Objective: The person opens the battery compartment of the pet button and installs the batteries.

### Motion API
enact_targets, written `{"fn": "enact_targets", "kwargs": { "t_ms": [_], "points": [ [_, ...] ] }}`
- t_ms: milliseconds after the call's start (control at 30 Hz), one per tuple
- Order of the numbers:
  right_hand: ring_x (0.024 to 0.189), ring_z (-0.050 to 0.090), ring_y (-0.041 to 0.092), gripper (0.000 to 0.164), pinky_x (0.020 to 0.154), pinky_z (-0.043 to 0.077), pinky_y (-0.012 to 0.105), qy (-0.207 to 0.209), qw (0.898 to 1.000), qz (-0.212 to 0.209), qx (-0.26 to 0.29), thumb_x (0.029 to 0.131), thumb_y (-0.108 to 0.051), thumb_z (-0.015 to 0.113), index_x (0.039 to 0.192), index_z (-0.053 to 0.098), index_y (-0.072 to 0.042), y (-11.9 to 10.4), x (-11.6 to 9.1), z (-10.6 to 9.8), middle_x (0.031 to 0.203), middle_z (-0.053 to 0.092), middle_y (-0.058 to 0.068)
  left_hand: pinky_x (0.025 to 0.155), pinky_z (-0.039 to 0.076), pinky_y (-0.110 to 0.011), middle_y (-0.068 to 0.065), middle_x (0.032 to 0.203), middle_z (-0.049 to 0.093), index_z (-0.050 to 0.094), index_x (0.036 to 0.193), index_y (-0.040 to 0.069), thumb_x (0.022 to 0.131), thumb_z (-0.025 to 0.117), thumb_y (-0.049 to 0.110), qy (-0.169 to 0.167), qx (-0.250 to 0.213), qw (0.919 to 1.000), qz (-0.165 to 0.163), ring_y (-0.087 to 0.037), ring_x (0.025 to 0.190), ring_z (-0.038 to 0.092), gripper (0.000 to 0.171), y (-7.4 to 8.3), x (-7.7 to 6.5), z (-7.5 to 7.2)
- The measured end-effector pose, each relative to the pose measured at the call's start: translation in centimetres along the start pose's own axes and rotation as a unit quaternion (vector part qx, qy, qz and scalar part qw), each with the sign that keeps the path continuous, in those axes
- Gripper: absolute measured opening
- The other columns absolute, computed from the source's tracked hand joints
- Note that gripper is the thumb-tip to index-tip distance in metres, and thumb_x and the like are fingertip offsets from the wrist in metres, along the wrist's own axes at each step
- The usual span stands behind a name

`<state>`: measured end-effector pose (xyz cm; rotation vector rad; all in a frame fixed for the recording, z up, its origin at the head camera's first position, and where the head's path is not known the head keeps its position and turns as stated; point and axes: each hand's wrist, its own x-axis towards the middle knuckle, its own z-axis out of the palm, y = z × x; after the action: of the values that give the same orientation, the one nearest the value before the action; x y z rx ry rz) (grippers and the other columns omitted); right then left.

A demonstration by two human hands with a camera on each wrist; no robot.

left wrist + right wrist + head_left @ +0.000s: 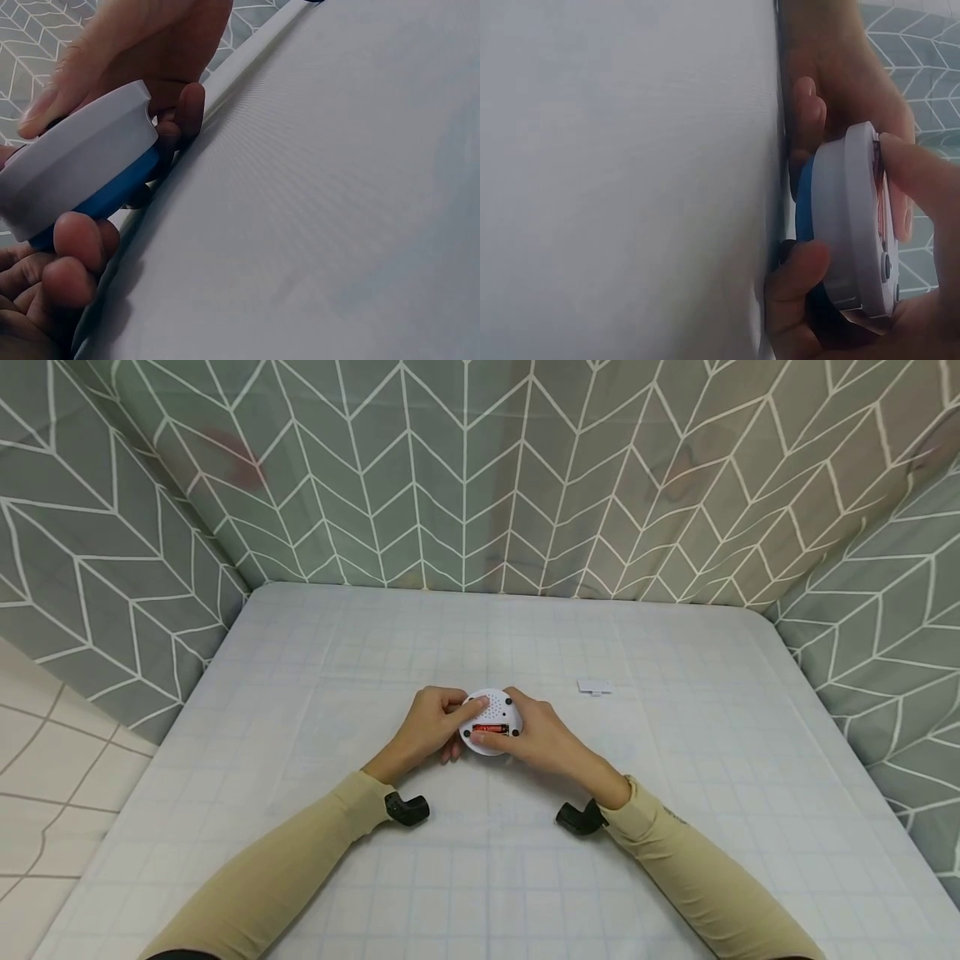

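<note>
Both hands hold a round white device (pixel 492 702), its back turned up, showing a patch of small holes and dark round feet. Red batteries (pixel 491 728) lie in its uncovered compartment. My left hand (pixel 429 727) grips the left side, thumb on the back near the holes. The right hand (pixel 553 742) grips the right side, its thumb pressing at the left end of the batteries. In the left wrist view, the white casing (pixel 82 154) has a blue underside (pixel 124 184), with fingertips under it. The right wrist view shows the device (pixel 840 217) edge-on between the hands, close over the table.
A small white rectangular cover with a tab (pixel 594 687) lies on the table to the right, beyond the right hand. The table (pixel 360 643) wears a pale gridded cloth. Patterned grey curtains (pixel 465 477) hang behind and at both sides.
</note>
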<state>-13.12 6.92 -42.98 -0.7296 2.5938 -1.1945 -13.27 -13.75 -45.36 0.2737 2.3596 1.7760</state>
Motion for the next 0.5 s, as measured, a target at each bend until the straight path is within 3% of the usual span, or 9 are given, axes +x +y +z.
{"fn": "enact_targets", "kwargs": {
  "t_ms": [233,500],
  "points": [
    [0.077,0.061,0.013,0.055,0.062,0.052,0.027,0.011,1.000,-0.009,-0.005,0.084,-0.048,0.076,0.122,0.055,-0.014,-0.02,0.19,0.07,0.094,0.067,0.000,0.030,0.044,-0.041,-0.013,0.047,0.056,0.062,0.071,0.006,0.090,0.066,0.055,0.000,0.001,0.9999,0.014,-0.024,0.032,0.051,0.053,-0.01,0.09,-0.26],
    [0.081,0.061,0.011,0.054,0.066,0.051,0.027,-0.002,1.000,-0.002,-0.006,0.085,-0.054,0.073,0.123,0.057,-0.018,-0.03,-0.17,-0.27,0.096,0.068,-0.004,0.030,0.043,-0.043,-0.012,0.045,0.055,0.063,0.073,0.007,0.090,0.065,0.057,-0.008,-0.001,0.9998,0.016,-0.024,0.032,0.050,0.053,-0.07,-0.08,-0.18]
  ]
}}
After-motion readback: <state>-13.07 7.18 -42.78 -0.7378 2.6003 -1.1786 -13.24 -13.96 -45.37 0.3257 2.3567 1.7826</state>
